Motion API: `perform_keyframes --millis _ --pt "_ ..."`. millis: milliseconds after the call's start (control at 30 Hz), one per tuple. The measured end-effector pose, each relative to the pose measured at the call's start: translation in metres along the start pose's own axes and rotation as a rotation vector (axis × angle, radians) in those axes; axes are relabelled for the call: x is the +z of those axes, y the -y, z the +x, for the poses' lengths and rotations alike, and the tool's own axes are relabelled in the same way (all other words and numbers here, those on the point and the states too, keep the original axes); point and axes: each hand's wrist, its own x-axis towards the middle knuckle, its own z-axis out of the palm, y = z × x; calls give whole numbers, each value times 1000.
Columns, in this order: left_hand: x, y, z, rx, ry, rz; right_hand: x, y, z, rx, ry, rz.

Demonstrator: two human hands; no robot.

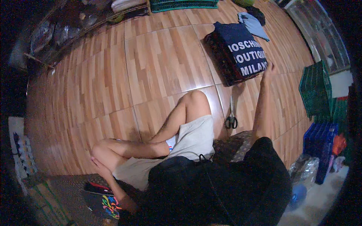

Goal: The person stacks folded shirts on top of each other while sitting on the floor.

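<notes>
A stack of folded dark cloth (pixel 222 56) stands on the floor ahead to the right. Its top piece is a navy garment (pixel 234 32) with large white lettering. My right hand (pixel 270 67) is at the near right corner of this stack, touching its side; the fingers are partly hidden and blurred. Between the stack and my lap lies a pair of scissors (pixel 232 115) with black handles, blades pointing away from me. My left hand (pixel 101 168) rests on my left knee and holds nothing.
Light blue folded cloth (pixel 254 25) lies behind the stack. Green crates (pixel 315 89) and a blue crate (pixel 318 141) stand at the right, near a clear drawer cabinet (pixel 319 31). Another green crate (pixel 183 5) is at the far edge. A dark pouch (pixel 97 188) lies by my left forearm.
</notes>
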Motion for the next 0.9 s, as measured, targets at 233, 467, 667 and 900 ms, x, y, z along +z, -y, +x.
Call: perform_keyframes --millis 233,467,667,900 --pt "1 54 26 2 224 -175 -26 -107 -117 877 -36 500" --pt "8 -91 8 -98 20 -20 -24 -93 -151 972 155 363" --pt "-36 -103 -7 276 -109 45 -3 -76 -134 897 460 339" --pt "-164 -56 -40 -58 -478 -4 133 62 -246 453 1001 386"
